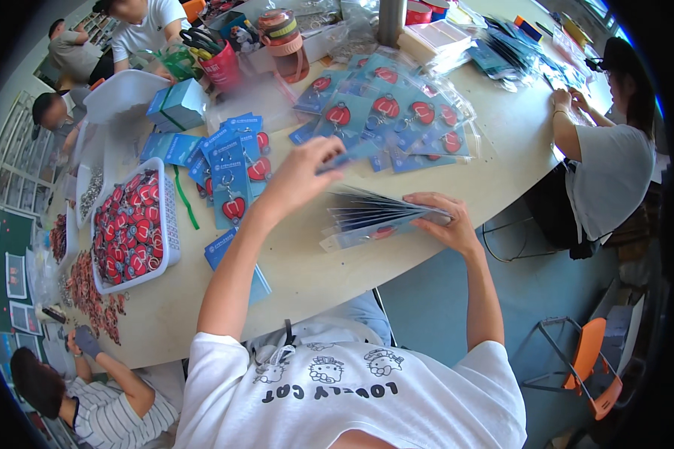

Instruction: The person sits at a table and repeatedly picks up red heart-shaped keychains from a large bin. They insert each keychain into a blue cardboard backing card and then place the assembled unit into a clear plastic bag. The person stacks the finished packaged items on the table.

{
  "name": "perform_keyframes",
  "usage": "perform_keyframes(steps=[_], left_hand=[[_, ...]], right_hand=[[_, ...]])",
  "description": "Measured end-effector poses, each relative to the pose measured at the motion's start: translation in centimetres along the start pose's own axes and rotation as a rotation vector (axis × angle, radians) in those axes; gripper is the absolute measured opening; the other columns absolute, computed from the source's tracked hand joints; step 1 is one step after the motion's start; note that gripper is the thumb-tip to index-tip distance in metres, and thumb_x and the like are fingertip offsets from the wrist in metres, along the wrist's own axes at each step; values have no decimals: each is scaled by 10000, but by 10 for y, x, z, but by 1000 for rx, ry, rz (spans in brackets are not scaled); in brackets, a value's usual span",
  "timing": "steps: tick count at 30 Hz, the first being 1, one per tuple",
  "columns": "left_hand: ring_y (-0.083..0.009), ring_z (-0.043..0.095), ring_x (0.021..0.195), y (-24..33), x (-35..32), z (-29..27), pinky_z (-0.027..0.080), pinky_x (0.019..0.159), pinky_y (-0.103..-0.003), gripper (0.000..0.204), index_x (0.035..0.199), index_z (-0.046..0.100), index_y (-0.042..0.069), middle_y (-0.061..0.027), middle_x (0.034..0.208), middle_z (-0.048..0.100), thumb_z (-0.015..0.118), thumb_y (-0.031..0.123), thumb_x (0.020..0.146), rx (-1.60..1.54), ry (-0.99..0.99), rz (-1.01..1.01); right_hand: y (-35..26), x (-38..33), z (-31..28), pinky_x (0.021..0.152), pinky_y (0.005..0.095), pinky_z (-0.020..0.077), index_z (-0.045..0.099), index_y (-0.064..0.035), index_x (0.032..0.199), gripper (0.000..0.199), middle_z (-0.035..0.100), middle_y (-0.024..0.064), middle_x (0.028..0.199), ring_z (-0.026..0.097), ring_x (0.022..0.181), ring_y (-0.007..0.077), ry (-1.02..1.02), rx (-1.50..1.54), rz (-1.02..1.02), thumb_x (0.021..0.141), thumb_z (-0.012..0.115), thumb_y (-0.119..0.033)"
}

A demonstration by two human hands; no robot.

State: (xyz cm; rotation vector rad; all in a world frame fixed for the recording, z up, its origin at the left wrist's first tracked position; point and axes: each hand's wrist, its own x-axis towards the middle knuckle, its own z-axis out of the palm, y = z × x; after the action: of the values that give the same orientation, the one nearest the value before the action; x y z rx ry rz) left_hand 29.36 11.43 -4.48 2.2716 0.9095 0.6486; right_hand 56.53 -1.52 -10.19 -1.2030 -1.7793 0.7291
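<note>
Your right hand [448, 221] has its fingers and thumb clamped on the right end of a fanned stack of thin blue cards in clear plastic sleeves [378, 222], just above the tabletop near the middle of the view. The stack's long axis runs from about half past eight to half past two; the gripped end points toward you at half past two, while the far ends spread like open pages toward nine.

At ten o'clock from the stack, your left hand [299, 178] has its curled fingers closed on a thin blue packet [358, 153], blurred, its free end pointing to two o'clock.

At twelve lies a loose, overlapping pile of glossy clear sleeves [386, 108], showing rounded red charms on blue cards. At ten, past your left forearm, flat blue rectangular cards with metal-ringed red charms [231, 176] overlap on the smooth, pale tabletop [307, 269]. At nine, a white perforated plastic basket [171, 224] holds a heap of glossy red charms [131, 232].
</note>
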Motion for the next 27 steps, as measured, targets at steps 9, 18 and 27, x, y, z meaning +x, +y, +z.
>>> perform_keyframes(steps=[9,18,27], left_hand=[[-271,642,822,24,46,23,488,754,-360,282,1035,637,-6,-155,865,667,653,227,876,-5,-708,41],[-421,568,1015,-84,59,29,475,853,-453,768,1125,503,-60,-275,1094,582,806,472,660,443,159,-286],[-337,598,1023,-52,43,18,465,881,-395,397,1130,539,11,-181,1111,618,693,34,765,128,234,-24]], right_hand=[[-4,5,9,876,371,499,695,-74,1024,310,610,99,1215,635,1023,282,44,-54,-113,726,775,-110],[0,7,13,853,347,507,674,-22,1013,276,663,97,1114,652,990,263,90,35,-18,744,735,-42],[4,-1,2,831,343,503,677,-16,999,267,663,115,1088,652,968,260,109,36,-25,737,731,-21]])
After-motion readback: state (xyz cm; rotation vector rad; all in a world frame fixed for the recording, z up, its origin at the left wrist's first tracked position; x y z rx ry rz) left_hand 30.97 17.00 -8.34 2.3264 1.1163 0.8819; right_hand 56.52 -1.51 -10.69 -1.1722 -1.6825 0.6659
